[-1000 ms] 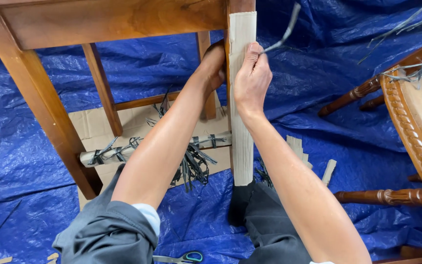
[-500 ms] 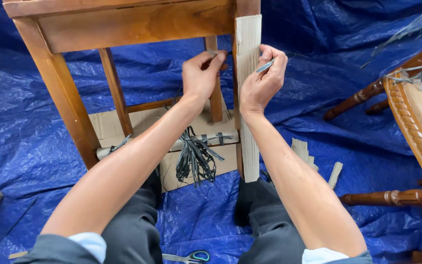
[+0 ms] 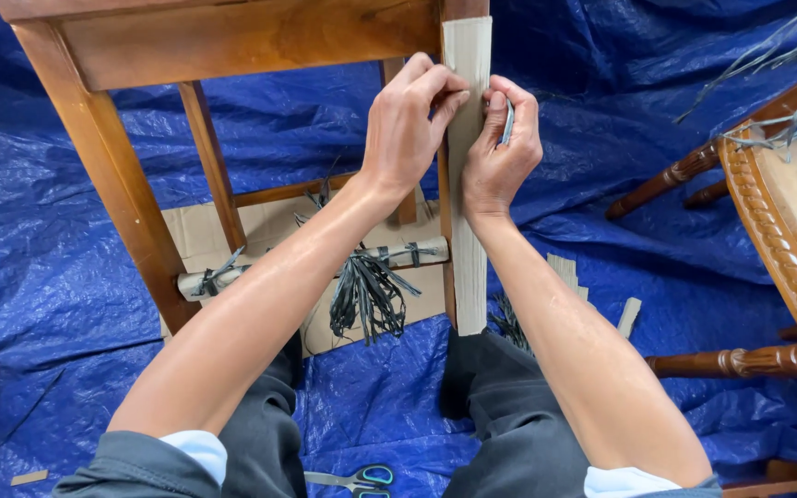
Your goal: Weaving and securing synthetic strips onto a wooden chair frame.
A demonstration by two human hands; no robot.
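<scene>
Head view: the left hand (image 3: 408, 129) presses its fingers against a cardboard strip (image 3: 468, 175) wrapped on the leg of a wooden chair (image 3: 232, 37), clamped on the strip's left edge. The right hand (image 3: 500, 148) is closed on the strip's right edge and also pinches a thin grey strand (image 3: 507, 122). Below the left hand, a cardboard-wrapped rung (image 3: 325, 263) carries a bundle of dark strands (image 3: 366, 295). Scissors (image 3: 357, 478) lie on the blue tarp (image 3: 39, 277) near the knees. Right of the right hand stands a second chair (image 3: 777, 221)
</scene>
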